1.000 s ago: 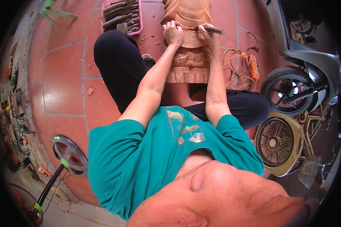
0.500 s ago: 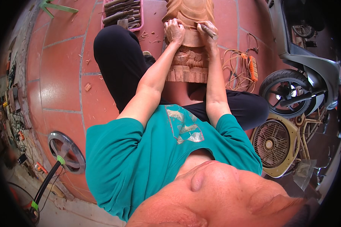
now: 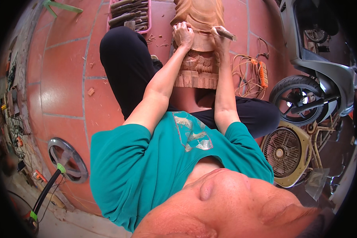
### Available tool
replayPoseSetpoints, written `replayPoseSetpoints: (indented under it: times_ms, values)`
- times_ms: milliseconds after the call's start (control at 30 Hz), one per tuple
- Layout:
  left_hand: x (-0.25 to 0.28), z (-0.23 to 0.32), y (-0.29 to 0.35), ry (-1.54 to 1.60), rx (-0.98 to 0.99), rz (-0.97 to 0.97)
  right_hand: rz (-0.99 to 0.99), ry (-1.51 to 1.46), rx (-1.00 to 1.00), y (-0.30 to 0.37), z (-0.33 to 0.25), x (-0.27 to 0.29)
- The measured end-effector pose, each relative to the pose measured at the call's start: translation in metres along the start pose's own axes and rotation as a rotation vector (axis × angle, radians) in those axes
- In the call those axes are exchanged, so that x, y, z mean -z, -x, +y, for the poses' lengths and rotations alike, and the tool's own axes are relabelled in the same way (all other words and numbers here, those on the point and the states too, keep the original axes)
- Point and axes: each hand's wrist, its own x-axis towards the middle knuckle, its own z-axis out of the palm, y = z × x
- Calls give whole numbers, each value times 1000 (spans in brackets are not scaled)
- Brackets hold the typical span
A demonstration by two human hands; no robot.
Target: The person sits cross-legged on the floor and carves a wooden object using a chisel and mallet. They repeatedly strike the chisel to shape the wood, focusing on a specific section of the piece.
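Observation:
A carved wooden figure [image 3: 198, 18] lies on the floor before my crossed legs, its ridged base [image 3: 196, 79] towards me. My right hand [image 3: 220, 41] rests at the figure's right edge, closed round a carving chisel [image 3: 227, 34]. The chisel's wooden handle juts out to the right; its blade is hidden. On the figure's left side, my left hand [image 3: 183, 35] is closed with the fingers curled down against the wood. Whatever lies under those fingers, if anything, does not show.
A pink basket [image 3: 150, 16] full of wooden-handled tools stands left of the figure, near wood chips [image 3: 156, 41]. At right are an orange power strip with its cord [image 3: 263, 74], a motorbike wheel [image 3: 297, 99] and a fan [image 3: 283, 152]. A round stand base [image 3: 81, 170] sits at lower left.
My right hand has turned slightly, and the chisel handle has swung outward, showing more of its length to the right. My left hand stays nearly in place on the figure.

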Motion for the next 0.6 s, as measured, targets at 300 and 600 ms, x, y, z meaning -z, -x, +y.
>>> replayPoseSetpoints:
  times_ms: [300, 600]
  values:
    - [0, 0, 0, -5, -32, 22, -35, 168, 153, -4, -2, -4]
    - [2, 1, 0, 12, -26, 6, -42, -53, 37, -5, 6, -2]
